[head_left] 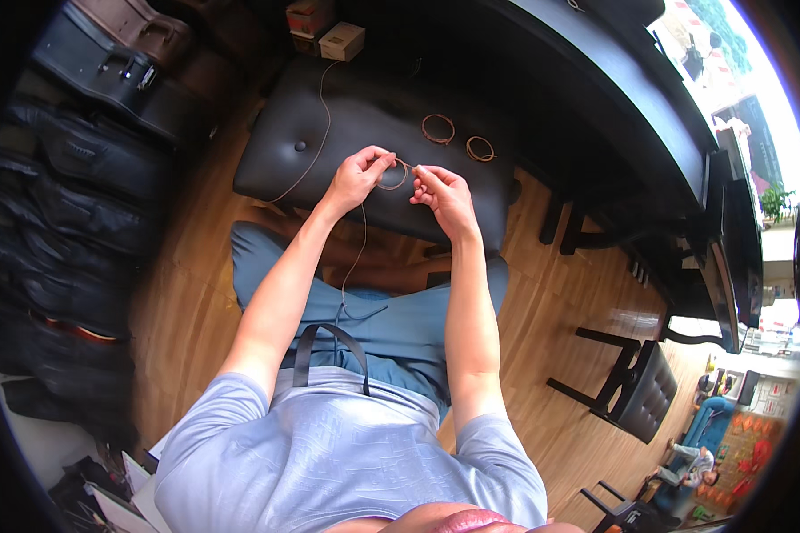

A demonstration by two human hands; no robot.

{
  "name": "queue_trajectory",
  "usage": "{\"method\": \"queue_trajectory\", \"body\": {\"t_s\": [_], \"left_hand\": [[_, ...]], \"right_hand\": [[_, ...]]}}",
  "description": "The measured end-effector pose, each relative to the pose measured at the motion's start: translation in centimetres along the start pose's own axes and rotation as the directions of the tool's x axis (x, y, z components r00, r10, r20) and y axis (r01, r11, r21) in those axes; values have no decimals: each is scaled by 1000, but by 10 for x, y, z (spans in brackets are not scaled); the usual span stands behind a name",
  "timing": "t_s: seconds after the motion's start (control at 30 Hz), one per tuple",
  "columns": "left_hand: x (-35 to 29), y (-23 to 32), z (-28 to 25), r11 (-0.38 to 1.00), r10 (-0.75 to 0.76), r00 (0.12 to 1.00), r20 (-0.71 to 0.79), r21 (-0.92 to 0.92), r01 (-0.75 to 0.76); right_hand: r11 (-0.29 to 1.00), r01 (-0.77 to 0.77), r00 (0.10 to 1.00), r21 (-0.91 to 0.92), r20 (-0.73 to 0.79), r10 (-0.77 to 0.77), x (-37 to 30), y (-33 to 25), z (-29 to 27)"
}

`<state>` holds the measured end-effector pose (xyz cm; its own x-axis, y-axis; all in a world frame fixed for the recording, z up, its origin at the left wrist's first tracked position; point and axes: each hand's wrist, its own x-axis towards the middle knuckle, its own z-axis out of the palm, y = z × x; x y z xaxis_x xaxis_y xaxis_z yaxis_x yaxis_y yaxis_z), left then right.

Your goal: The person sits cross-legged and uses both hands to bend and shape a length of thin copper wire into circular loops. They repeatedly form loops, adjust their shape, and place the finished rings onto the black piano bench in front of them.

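Over the near part of a black padded bench (267,151), my left hand (357,180) and right hand (446,201) are raised close together. Both pinch a thin copper-coloured wire, bent into a small loop (404,180) between them. From beside my left hand one strand (362,240) hangs down toward my lap. Two finished-looking rings of similar wire lie on the bench beyond my right hand: a larger coil (425,120) and a smaller coil (492,156). Another long strand (327,111) trails across the bench's left side, from near a small box to the near edge.
A pale small box (341,42) and a red-and-white box (309,18) stand at the bench's far left. Black instrument cases (71,204) line the left. Dark furniture (613,133) curves along the right; a black stool (642,391) stands lower right. Another person (689,464) is far off.
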<state>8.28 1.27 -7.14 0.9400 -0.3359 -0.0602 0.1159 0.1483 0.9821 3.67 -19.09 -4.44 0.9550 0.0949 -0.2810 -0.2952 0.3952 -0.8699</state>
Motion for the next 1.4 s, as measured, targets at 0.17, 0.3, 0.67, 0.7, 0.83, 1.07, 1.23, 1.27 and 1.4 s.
{"method": "queue_trajectory", "body": {"t_s": [0.17,0.3,0.67,0.7,0.83,1.07,1.23,1.27,1.4], "left_hand": [[1,-3,8,986,156,985,-71,62,-152],[4,-10,7,955,259,959,-113,182,-236],[1,0,5,993,76,994,-73,-83,-82],[-1,3,2,988,14,999,-52,-151,-22],[-1,11,-4,962,-77,997,5,-261,75],[0,14,-5,954,-135,991,16,-268,135],[1,16,-6,939,-170,985,10,-302,165],[0,17,-4,954,-158,987,1,-256,153],[1,7,3,996,-31,998,-48,-84,27]], "right_hand": [[996,-44,987,80,155,31,-5,-8,4],[998,-39,988,39,152,33,1,0,4],[997,43,996,-60,86,-38,9,-3,32],[1000,15,992,8,122,-16,7,-6,33],[996,-45,972,-79,226,62,15,-5,19],[1000,-1,976,-7,216,3,16,8,17],[993,9,951,118,305,-45,18,14,9],[995,16,951,103,305,-47,19,16,7],[996,67,958,54,277,-79,20,22,5]]}}
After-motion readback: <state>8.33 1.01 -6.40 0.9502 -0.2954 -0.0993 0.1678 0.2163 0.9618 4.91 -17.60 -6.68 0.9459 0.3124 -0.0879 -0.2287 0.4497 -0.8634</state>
